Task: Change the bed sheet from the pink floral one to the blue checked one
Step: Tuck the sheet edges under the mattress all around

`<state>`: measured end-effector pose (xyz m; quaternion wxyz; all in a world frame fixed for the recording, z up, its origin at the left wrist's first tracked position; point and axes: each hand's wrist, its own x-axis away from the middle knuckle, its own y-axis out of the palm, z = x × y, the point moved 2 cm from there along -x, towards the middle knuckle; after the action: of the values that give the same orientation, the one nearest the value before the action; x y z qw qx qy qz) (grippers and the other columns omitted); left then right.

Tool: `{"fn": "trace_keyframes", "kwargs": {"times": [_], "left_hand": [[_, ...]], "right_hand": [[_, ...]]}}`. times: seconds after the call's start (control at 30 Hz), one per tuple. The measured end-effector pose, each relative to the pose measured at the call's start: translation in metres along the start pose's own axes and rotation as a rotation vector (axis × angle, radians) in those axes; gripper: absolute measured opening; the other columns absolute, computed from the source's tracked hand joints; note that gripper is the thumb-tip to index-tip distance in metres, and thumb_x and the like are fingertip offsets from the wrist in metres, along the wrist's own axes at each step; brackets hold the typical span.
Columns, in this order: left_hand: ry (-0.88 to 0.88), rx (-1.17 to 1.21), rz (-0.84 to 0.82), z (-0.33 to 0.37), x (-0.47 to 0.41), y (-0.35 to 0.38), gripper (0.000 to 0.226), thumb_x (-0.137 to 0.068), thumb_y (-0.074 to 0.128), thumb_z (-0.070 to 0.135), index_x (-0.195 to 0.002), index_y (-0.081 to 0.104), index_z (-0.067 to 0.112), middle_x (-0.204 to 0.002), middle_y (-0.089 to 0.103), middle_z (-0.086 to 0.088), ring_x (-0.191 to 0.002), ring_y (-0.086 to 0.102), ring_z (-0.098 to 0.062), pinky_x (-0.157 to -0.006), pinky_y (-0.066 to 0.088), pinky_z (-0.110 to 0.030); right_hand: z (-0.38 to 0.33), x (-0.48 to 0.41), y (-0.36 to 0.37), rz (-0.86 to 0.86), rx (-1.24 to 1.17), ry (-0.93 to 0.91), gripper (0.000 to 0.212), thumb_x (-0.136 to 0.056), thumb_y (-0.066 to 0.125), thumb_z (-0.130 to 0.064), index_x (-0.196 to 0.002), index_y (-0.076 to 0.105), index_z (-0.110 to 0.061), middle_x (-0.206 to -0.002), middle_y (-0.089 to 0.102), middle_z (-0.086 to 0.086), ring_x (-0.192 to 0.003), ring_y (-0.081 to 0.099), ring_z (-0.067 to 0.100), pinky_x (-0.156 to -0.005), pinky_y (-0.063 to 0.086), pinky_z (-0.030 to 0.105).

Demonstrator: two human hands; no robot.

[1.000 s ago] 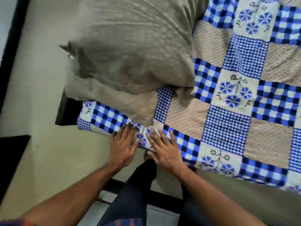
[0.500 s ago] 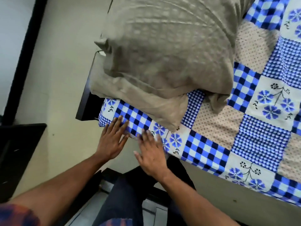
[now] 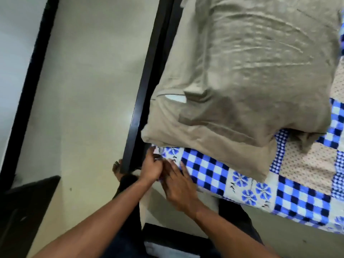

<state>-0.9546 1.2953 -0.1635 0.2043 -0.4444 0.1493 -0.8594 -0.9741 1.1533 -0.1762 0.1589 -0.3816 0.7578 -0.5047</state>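
Sheet [image 3: 204,170] — soft, light, likely to crease — lies under the pillow [image 3: 242,81]. Left grip [image 3: 151,167] pinches its corner below the pillow; right grip [image 3: 178,187], spread, presses the edge beside it. Best taken by the corner.

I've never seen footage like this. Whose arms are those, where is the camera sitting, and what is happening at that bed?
There is no machine here. These are a person's two bare arms, filmed by one wide-angle camera worn on the head and looking down, so the single view shows roughly what that person sees. On the bed lies the blue checked sheet, which also has flower and dotted patches, and on it rests a large beige pillow. A dark bed frame runs along the mattress's end. Both hands work at the sheet's corner. The left hand appears to pinch the corner cloth, while the right hand lies beside it with straight fingers on the sheet's edge. No pink floral sheet is in view.
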Motion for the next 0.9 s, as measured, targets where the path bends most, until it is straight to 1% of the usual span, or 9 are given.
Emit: {"fn": "trace_keyframes", "kwargs": {"times": [0.07,0.17,0.3,0.47,0.57,0.67,0.77,0.83,0.9], "left_hand": [[-0.045,0.053,-0.082,-0.005,-0.03,-0.019,0.026,-0.084,0.062,0.018,-0.104,0.068,0.033,-0.089,0.072,0.004,-0.091,0.068,-0.022,-0.082,0.054,-0.034],[0.013,0.029,-0.282,-0.005,-0.065,-0.065,0.018,-0.084,0.064,0.013,-0.086,0.073,0.029,-0.088,0.075,0.002,-0.085,0.068,-0.019,-0.082,0.052,-0.037],[0.159,-0.132,-0.421,0.02,-0.102,-0.132,0.022,-0.085,0.062,0.022,-0.087,0.069,0.043,-0.089,0.072,0.006,-0.089,0.069,-0.02,-0.085,0.054,-0.033],[0.329,-0.392,-0.502,0.058,-0.148,-0.191,0.019,-0.096,0.056,0.015,-0.11,0.069,0.02,-0.089,0.065,0.011,-0.084,0.061,-0.011,-0.079,0.046,-0.021],[0.627,-0.677,-0.582,0.07,-0.156,-0.191,0.028,-0.093,0.053,0.022,-0.117,0.068,0.021,-0.107,0.07,0.003,-0.1,0.062,-0.018,-0.089,0.049,-0.031],[0.93,-0.941,-0.665,0.062,-0.154,-0.179,0.032,-0.089,0.05,0.027,-0.117,0.066,0.023,-0.111,0.068,0.001,-0.106,0.058,-0.023,-0.091,0.049,-0.038],[1.203,-1.205,-0.824,0.051,-0.146,-0.156,0.038,-0.087,0.04,0.033,-0.113,0.066,0.023,-0.109,0.067,0.0,-0.107,0.056,-0.026,-0.093,0.045,-0.039],[1.298,-1.319,-0.876,0.047,-0.146,-0.134,0.047,-0.087,0.034,0.041,-0.116,0.065,0.023,-0.114,0.066,0.0,-0.114,0.055,-0.027,-0.104,0.037,-0.041],[1.309,-1.419,-0.962,0.046,-0.151,-0.116,0.043,-0.094,0.04,0.041,-0.129,0.059,0.023,-0.132,0.06,0.0,-0.128,0.048,-0.028,-0.115,0.027,-0.045]], "right_hand": [[-0.009,-0.023,-0.003,0.119,-0.052,0.082,0.045,-0.097,0.048,-0.028,-0.138,0.059,-0.014,-0.147,0.054,0.002,-0.141,0.042,0.018,-0.119,0.024,0.043],[-0.021,-0.056,-0.011,0.32,-0.097,0.198,0.031,-0.096,0.05,-0.019,-0.117,0.071,-0.01,-0.127,0.067,0.005,-0.115,0.059,0.024,-0.106,0.041,0.041],[-0.04,-0.108,-0.009,0.393,-0.031,0.345,0.032,-0.092,0.051,-0.018,-0.111,0.074,-0.008,-0.112,0.072,0.007,-0.099,0.065,0.029,-0.094,0.047,0.039],[-0.067,-0.166,0.003,0.367,-0.109,0.59,0.027,-0.086,0.054,-0.017,-0.102,0.077,-0.017,-0.095,0.077,0.004,-0.084,0.071,0.028,-0.08,0.055,0.038],[-0.093,-0.174,0.013,0.426,-0.266,0.799,0.025,-0.088,0.058,-0.018,-0.103,0.077,-0.011,-0.097,0.077,0.007,-0.088,0.071,0.027,-0.081,0.055,0.037],[-0.126,-0.164,0.05,0.471,-0.5,1.109,0.04,-0.093,0.05,-0.029,-0.119,0.071,-0.007,-0.116,0.072,0.009,-0.108,0.067,0.027,-0.093,0.049,0.035],[-0.148,-0.148,0.096,0.42,-0.479,1.206,0.053,-0.099,0.04,-0.034,-0.142,0.052,-0.005,-0.146,0.053,0.013,-0.137,0.047,0.027,-0.113,0.035,0.037],[-0.143,-0.14,0.116,0.403,-0.392,1.232,0.052,-0.103,0.037,-0.032,-0.147,0.046,-0.005,-0.151,0.048,0.013,-0.142,0.042,0.027,-0.117,0.033,0.042],[-0.126,-0.142,0.126,0.411,-0.318,1.294,0.048,-0.104,0.039,-0.028,-0.144,0.049,-0.005,-0.147,0.051,0.014,-0.138,0.046,0.028,-0.115,0.036,0.045]]}}
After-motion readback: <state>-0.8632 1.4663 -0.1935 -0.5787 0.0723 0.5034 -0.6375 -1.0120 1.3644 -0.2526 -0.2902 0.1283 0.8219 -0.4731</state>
